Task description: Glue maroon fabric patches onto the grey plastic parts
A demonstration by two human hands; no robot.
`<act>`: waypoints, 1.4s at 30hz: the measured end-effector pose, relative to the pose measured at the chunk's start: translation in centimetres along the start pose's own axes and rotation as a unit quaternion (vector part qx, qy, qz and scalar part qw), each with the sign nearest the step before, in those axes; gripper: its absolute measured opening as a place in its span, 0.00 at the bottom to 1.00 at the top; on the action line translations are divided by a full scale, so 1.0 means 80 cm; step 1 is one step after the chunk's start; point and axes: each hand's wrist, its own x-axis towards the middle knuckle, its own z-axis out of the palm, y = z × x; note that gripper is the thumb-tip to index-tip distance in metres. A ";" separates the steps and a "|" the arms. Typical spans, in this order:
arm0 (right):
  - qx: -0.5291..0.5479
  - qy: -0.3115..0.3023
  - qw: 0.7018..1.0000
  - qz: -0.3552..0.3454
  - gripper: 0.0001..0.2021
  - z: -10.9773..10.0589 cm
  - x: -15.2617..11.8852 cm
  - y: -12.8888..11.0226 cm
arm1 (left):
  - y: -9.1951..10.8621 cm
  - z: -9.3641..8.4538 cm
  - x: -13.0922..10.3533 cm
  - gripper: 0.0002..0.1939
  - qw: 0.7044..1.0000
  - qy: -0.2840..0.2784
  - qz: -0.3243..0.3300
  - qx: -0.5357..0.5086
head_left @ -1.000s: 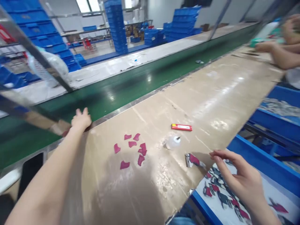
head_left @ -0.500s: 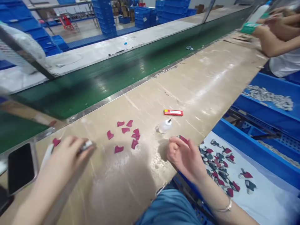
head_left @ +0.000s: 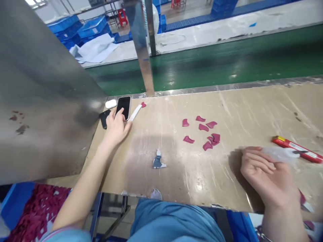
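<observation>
My left hand [head_left: 117, 127] is open, fingers spread over the lower part of a smartphone [head_left: 124, 105]; whether they touch it I cannot tell. Beside its thumb lies a flat white stick [head_left: 135, 113], with a small maroon piece [head_left: 143, 104] by its far end. A small boot-shaped grey-blue and white part [head_left: 158, 160] rests alone near the table's front. My right hand [head_left: 268, 173] is palm up with loosely curled fingers and nothing visible in the palm. Just behind it is a translucent dropper bottle [head_left: 281, 154], partly covered by the fingers. Several maroon pieces [head_left: 203, 127] lie between my hands.
A red and yellow box [head_left: 297, 149] is behind the bottle. A white case [head_left: 111, 104] and a dark flat object [head_left: 104, 117] lie left of the phone. A metal panel [head_left: 50, 90] walls the left side; a post [head_left: 142, 50] rises by the green conveyor belt [head_left: 202, 69].
The view has swung left. My left hand has let go of the small grey and white part, now on the table, and moved to the phone. My right hand stays near the bottle.
</observation>
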 end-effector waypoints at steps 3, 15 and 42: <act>0.187 0.086 0.978 0.041 0.07 -0.001 0.007 -0.021 | -0.027 -0.007 0.038 0.08 1.000 0.013 -0.018 -0.011; 0.293 0.284 0.904 0.131 0.21 -0.016 0.024 -0.059 | -0.053 -0.008 0.055 0.18 0.995 0.007 -0.055 -0.080; -0.252 0.080 0.961 0.086 0.25 0.079 -0.024 0.038 | 0.125 0.046 -0.144 0.32 0.884 -0.203 -0.076 -0.414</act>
